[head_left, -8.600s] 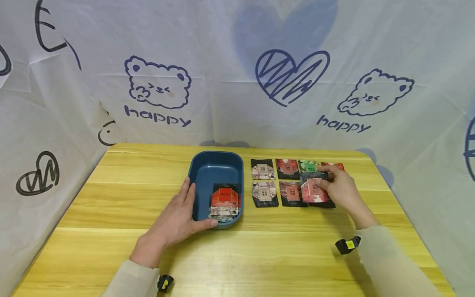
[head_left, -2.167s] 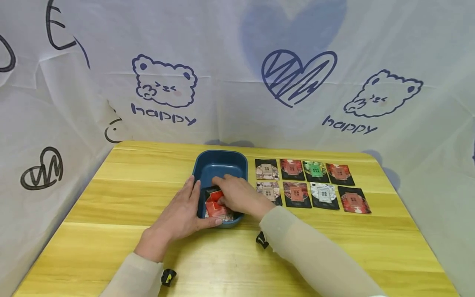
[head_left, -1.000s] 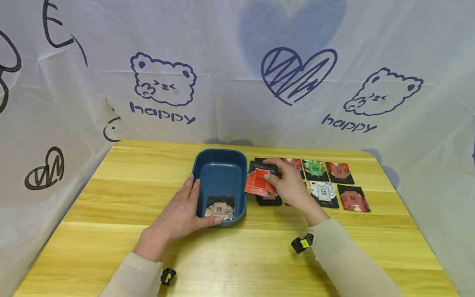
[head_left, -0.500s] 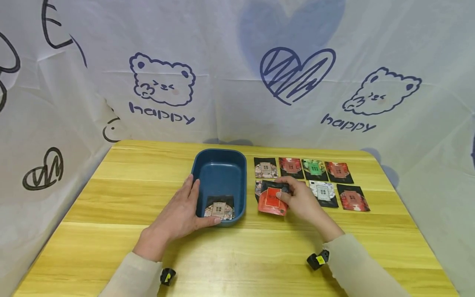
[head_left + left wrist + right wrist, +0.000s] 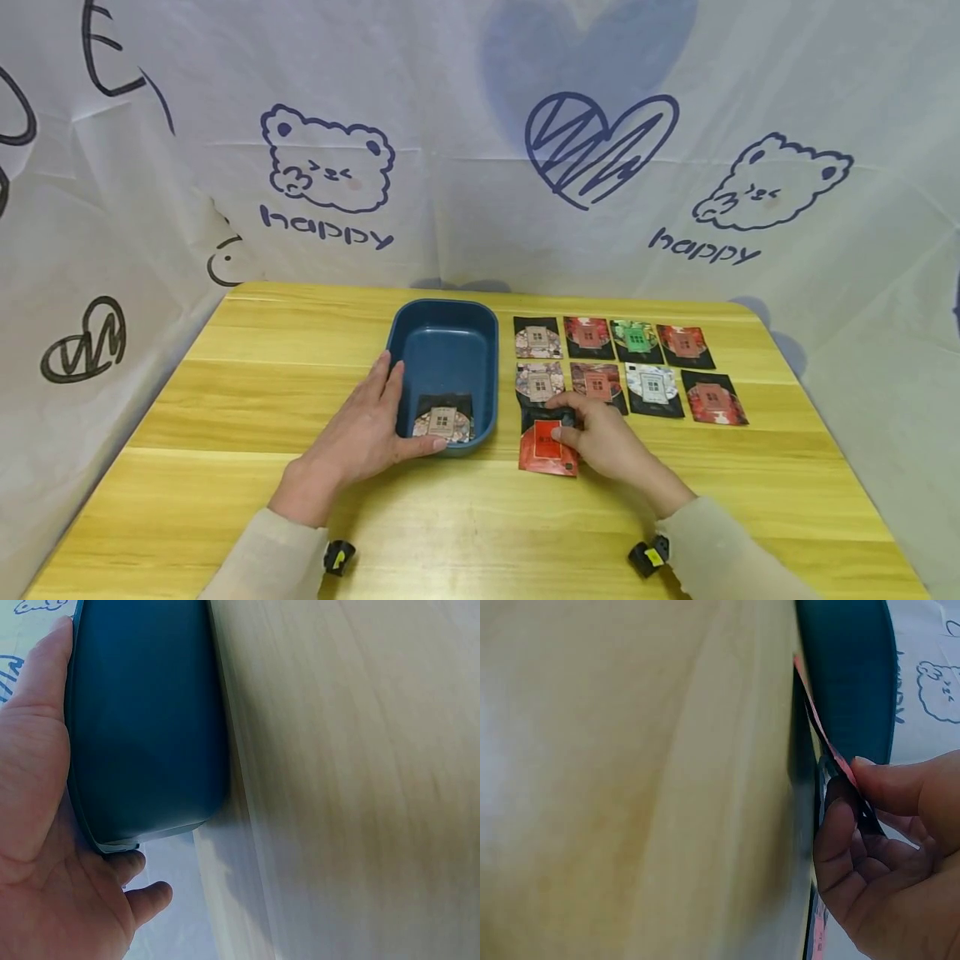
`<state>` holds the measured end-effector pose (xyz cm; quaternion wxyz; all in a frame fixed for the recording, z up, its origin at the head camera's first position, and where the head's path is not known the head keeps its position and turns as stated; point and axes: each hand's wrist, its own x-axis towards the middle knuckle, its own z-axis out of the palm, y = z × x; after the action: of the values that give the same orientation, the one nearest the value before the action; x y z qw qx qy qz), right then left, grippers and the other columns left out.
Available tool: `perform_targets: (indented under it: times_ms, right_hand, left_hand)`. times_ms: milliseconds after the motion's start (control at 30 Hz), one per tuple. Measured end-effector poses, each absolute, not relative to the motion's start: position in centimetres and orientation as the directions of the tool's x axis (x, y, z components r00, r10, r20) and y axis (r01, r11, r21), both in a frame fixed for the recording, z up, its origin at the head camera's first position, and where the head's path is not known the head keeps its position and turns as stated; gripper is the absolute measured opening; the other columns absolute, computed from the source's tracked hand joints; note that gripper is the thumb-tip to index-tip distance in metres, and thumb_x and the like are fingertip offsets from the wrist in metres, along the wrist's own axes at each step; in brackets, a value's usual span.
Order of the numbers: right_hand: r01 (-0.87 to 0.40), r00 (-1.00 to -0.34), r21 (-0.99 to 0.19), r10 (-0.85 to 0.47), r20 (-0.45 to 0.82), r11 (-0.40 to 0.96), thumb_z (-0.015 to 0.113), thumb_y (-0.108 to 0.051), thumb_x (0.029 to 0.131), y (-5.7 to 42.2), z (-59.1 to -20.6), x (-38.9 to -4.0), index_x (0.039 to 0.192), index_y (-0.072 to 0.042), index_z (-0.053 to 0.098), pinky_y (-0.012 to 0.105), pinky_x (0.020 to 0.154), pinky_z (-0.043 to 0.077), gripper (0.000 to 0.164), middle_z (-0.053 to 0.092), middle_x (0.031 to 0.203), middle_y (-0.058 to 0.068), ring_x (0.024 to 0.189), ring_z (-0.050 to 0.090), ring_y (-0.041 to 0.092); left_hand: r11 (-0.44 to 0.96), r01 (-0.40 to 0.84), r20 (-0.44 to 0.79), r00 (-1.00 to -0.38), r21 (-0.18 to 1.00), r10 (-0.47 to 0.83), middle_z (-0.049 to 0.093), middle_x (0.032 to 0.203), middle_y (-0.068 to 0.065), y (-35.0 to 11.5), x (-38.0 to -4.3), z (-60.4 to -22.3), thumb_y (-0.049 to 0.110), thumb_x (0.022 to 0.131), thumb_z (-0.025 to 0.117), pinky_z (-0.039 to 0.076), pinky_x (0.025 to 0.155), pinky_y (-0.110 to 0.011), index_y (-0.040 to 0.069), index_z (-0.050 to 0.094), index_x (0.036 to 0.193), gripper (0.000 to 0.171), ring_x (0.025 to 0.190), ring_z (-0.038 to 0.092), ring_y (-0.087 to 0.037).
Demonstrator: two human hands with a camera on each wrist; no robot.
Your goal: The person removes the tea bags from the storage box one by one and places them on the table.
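In the head view, my right hand (image 5: pixel 611 442) pinches a black-and-red sachet (image 5: pixel 534 458) with a bright red label, low over the wood in front of the near sachet row. The right wrist view has this sachet (image 5: pixel 823 731) edge-on and tilted between thumb and fingers, its lower edge apart from the table. My left hand (image 5: pixel 352 442) rests against the near left corner of a dark blue rectangular box (image 5: pixel 491 367), fingers along the left side, thumb on the near rim. Inside the box, at its near end, lies a beige-and-black floral sachet (image 5: pixel 444 423); whatever is beneath it is mostly hidden.
Right of the box, several sachets lie flat in two rows, among them a green one (image 5: pixel 635 338), a white one (image 5: pixel 654 387) and a red one (image 5: pixel 714 400) at the near right. A printed cloth (image 5: pixel 465 208) hangs behind the wooden table (image 5: pixel 480 533).
My right hand has lifted the red-labelled sachet out of the box, carried it right, then toward me past the near row. Earlier, another sachet joined that row's right end. My left hand stays put.
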<state>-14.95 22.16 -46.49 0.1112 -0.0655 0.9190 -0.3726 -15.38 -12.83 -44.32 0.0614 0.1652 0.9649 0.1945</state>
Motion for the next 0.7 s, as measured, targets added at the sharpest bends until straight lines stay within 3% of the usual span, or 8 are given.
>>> perform_targets:
  times_ms: [167, 400, 700]
  right_hand:
    - [-0.042, -0.968, -0.667, -0.195, -0.157, 0.744, 0.074, -0.013, 0.099, 22.04, -46.69, -14.89, 0.135, -0.019, 0.068, 0.031, 0.062, 0.04, 0.037, 0.061, 0.074, 0.001, 0.063, 0.049, 0.015]
    - [-0.062, -0.969, -0.625, -0.196, -0.148, 0.778, 0.076, -0.016, 0.098, 22.02, -46.75, -14.86, 0.134, -0.02, 0.069, 0.034, 0.073, 0.049, 0.038, 0.074, 0.101, 0.001, 0.077, 0.058, 0.013]
    - [-0.088, -0.969, -0.596, -0.208, -0.136, 0.798, 0.077, -0.017, 0.097, 22.02, -46.77, -14.84, 0.135, -0.02, 0.07, 0.04, 0.081, 0.053, 0.039, 0.074, 0.125, 0.007, 0.084, 0.061, 0.014]
  left_hand:
    - [0.869, 0.295, -0.053, -0.938, 0.398, 0.343, 0.001, 0.176, -0.025, -12.81, -15.37, -44.25, 0.087, 0.081, 0.064, 0.032, 0.125, -0.06, -0.003, 0.015, 0.167, 0.133, 0.16, 0.019, -0.047]
    - [0.871, 0.294, -0.049, -0.94, 0.393, 0.339, 0.002, 0.176, -0.025, -12.81, -15.4, -44.25, 0.087, 0.081, 0.064, 0.033, 0.124, -0.061, -0.004, 0.016, 0.167, 0.133, 0.159, 0.021, -0.049]
    - [0.87, 0.293, -0.049, -0.94, 0.396, 0.338, 0.002, 0.176, -0.026, -12.84, -15.47, -44.31, 0.088, 0.081, 0.063, 0.034, 0.123, -0.061, -0.003, 0.016, 0.167, 0.134, 0.158, 0.021, -0.049]
